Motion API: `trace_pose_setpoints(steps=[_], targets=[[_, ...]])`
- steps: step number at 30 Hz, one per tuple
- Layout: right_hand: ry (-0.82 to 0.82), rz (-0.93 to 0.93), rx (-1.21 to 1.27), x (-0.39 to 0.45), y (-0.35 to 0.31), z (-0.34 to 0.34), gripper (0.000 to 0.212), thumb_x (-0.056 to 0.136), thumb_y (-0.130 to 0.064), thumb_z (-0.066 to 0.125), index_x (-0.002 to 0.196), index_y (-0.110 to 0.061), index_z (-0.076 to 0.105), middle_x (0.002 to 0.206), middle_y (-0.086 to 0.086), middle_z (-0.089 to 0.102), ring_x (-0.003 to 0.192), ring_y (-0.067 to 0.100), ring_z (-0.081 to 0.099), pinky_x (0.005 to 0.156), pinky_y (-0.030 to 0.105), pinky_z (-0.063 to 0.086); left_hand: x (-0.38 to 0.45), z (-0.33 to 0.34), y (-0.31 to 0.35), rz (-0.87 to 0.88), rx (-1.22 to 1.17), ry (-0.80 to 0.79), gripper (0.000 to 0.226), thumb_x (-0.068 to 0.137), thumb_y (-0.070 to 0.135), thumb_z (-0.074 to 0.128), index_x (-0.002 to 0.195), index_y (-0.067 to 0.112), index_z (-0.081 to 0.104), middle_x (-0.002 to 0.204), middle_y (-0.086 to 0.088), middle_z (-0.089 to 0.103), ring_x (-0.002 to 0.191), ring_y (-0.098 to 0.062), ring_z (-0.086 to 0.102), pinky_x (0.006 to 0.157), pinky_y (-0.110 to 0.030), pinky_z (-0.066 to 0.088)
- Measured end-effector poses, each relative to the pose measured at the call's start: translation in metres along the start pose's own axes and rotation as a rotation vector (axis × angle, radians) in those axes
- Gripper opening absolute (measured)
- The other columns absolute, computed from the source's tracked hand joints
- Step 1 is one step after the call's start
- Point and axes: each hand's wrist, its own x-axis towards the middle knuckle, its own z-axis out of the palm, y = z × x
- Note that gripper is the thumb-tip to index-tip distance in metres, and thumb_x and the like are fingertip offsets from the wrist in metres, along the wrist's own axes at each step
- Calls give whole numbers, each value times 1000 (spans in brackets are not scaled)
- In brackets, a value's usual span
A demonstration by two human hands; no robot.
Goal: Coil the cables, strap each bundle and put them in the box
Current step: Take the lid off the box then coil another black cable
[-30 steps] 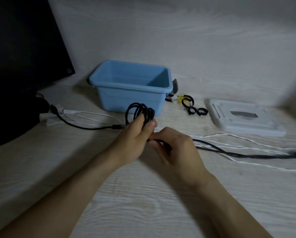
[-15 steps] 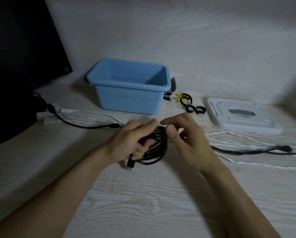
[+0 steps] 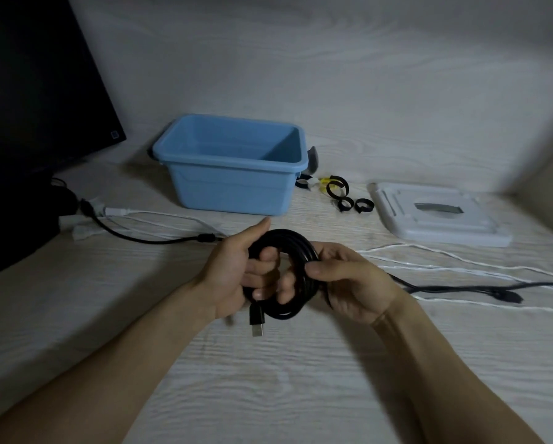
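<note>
Head view: I see the coiled black cable held between both hands above the table. Left hand grips its left side, fingers through the loop; right hand clasps its right side. USB plug dangles below. Blue box sits behind, well apart.

A single head-worn camera looked forward and down, close over the pale wood-grain desk, toward its far edge.
</note>
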Motion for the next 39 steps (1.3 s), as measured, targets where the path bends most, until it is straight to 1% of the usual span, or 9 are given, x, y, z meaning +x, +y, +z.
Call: trace_pose_setpoints(steps=[2,6,13,16,20,24,27,30,39], targets=[[-45,9,62,1,3,1,32,93,-27,59,114,-6,70,88,13,72,85,30,71,88,38,54,1,-2,2,-7,-9,16,54,91,52,44,48,20,41,39,7,20,37,-12,20,37,-21,20],[153,71,156,10,4,11,50,96,-49,40,82,-10,68,50,1,48,41,16,49,61,30,49,-1,-4,6,-34,-123,-167,47,92,43,41,56,15,48,42,7,24,34,-9,24,40,-22,34],[484,24,44,15,8,13,44,89,-47,59,64,-10,54,35,-2,30,28,12,25,44,28,33,1,-12,0,-77,-229,-512,39,100,37,34,84,9,57,64,-1,49,62,-19,49,77,-36,48],[616,2,-50,18,9,20,46,90,-45,58,63,-9,52,37,2,28,28,14,24,39,25,34,2,-16,-1,-108,-242,-512,39,98,39,34,78,13,56,57,2,45,53,-17,48,68,-34,49],[638,-111,-187,21,12,28,45,92,-41,56,56,-16,62,42,8,40,35,18,37,52,32,41,3,-12,2,-119,-266,-285,40,93,42,40,61,19,48,43,10,22,34,-8,24,40,-24,30],[602,-241,-360,18,13,26,36,90,-36,67,81,-1,69,66,13,58,63,22,53,64,32,43,4,-9,7,30,-282,-74,40,87,40,40,51,21,40,37,10,18,30,-10,12,37,-22,15],[588,-276,-566,12,11,12,17,93,-28,63,96,-14,72,83,-2,72,77,15,65,74,34,54,5,-14,14,133,-341,3,42,91,35,34,50,23,36,37,9,16,30,-10,10,35,-20,15],[672,-246,-845,7,8,-1,4,94,-21,68,92,-23,71,76,-11,70,63,11,61,63,40,56,4,-22,20,224,-446,120,42,91,32,34,50,23,33,37,9,15,30,-10,13,34,-21,16],[822,-273,-1105,2,3,-22,4,90,-18,71,87,-21,69,71,-13,69,58,8,59,56,17,46,3,-38,32,419,-763,464,46,96,34,34,52,21,39,45,8,21,39,-11,14,39,-23,23]])
